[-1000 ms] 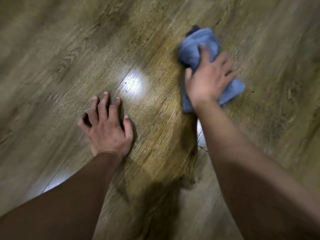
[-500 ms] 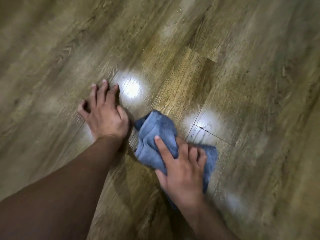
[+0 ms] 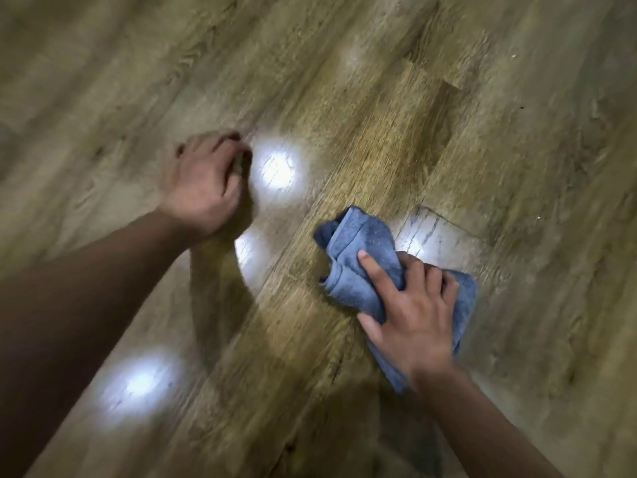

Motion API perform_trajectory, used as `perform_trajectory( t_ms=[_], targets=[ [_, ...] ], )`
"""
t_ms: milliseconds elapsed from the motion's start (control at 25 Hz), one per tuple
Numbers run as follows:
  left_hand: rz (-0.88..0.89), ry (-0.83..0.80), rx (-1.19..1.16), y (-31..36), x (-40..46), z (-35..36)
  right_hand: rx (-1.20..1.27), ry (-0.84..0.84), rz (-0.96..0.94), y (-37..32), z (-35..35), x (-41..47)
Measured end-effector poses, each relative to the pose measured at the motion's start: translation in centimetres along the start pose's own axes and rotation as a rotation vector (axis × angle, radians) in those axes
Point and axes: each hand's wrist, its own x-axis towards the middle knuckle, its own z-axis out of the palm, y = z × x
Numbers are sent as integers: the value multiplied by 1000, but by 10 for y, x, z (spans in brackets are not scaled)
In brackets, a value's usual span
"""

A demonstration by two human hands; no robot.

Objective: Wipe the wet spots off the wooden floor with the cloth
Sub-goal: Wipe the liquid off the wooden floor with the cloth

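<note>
A crumpled blue cloth (image 3: 362, 257) lies on the wooden floor (image 3: 379, 125) right of centre. My right hand (image 3: 410, 312) presses down on its near half, fingers spread over the fabric and curled into it. My left hand (image 3: 206, 181) is further left, blurred, its fingers curled under toward the floor with nothing in it. A darker, damp-looking band of wood (image 3: 372, 157) runs diagonally between the two hands and beyond the cloth.
Bright round light reflections shine on the planks beside my left hand (image 3: 277, 167), near my left forearm (image 3: 141, 381) and just beyond the cloth (image 3: 431, 239). Bare plank floor extends on every side.
My right hand swept the cloth from the far right back toward me, then slightly right. My left hand lifted from a flat spread into a curled shape. The view shifted.
</note>
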Motion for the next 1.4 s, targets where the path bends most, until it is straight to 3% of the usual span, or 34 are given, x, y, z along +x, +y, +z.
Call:
perform_trajectory(
  t_ms=[40,160,200,400,520,640,880,1040,1160,1400],
  targets=[
    [-53,57,61,-23,-10,-4,-4,7,-21,2,0,2],
    [-493,201,69,-62,-36,2,-6,44,-49,9,5,22],
    [-523,210,61,-63,-34,9,-8,65,-34,12,7,35],
    [-478,193,96,-65,-33,10,-43,166,110,-22,11,158],
    [-495,164,115,-65,-34,10,-40,186,248,-70,13,258],
    [-498,159,111,-62,-31,5,-9,201,351,-130,18,299],
    [-466,202,60,-63,-35,1,84,150,-97,-195,24,195],
    [-467,220,34,-63,-35,2,93,1,-260,-156,20,96],
    [-463,235,40,-62,-34,3,53,-29,-298,-96,11,89],
    [-469,225,59,-61,-33,5,-72,36,97,-5,-8,210]
  ],
)
